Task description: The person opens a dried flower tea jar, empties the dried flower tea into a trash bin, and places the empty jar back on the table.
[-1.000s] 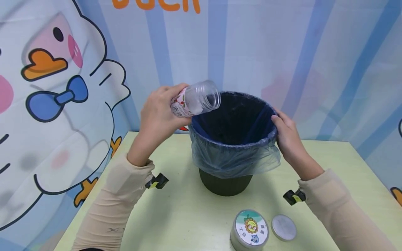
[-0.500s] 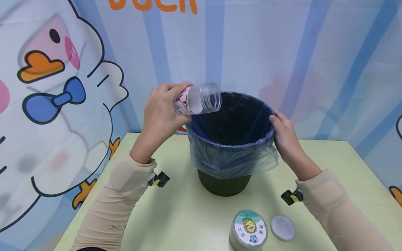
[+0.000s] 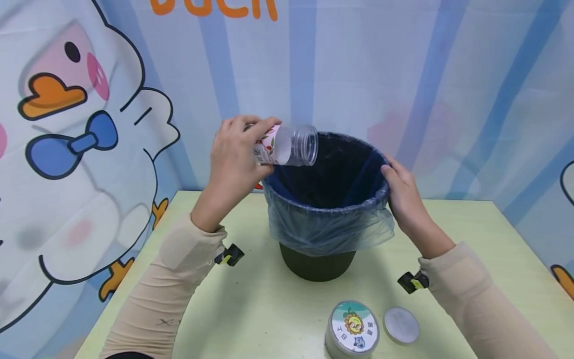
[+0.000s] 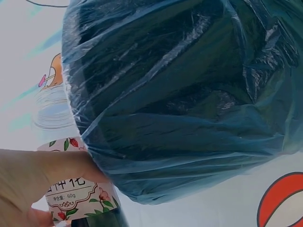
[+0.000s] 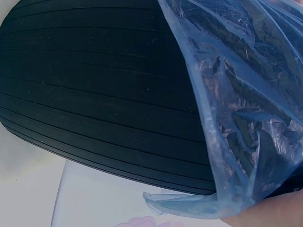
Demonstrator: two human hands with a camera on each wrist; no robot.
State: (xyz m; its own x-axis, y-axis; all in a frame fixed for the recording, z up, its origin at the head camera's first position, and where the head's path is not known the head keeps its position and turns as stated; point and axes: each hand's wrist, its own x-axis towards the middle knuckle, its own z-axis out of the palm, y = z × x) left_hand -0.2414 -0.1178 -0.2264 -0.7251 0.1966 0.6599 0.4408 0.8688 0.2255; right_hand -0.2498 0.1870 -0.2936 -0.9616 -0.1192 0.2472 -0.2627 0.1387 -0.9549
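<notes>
A clear jar (image 3: 287, 144) with a pink floral label is gripped in my left hand (image 3: 235, 162), lying nearly level with its uncapped mouth over the left rim of a dark bin (image 3: 317, 264). A blue plastic bag (image 3: 332, 229) lines the bin and folds down outside it. My right hand (image 3: 405, 199) holds the bin's right rim through the bag, thumb on top. In the left wrist view the jar's label (image 4: 78, 198) shows beside the bag (image 4: 180, 123). The right wrist view has the bin's ribbed side (image 5: 104, 94) and the bag's loose edge (image 5: 208, 142).
On the table (image 3: 251, 319) near its front edge stands a round container (image 3: 352, 331) with a sunflower picture on its lid. A flat grey disc (image 3: 401, 325) lies just right of it. Behind the bin hangs a printed backdrop (image 3: 358, 65).
The jar and my left hand have shifted slightly right and down relative to the bin, and the jar has turned closer to level. My right hand keeps its hold on the rim.
</notes>
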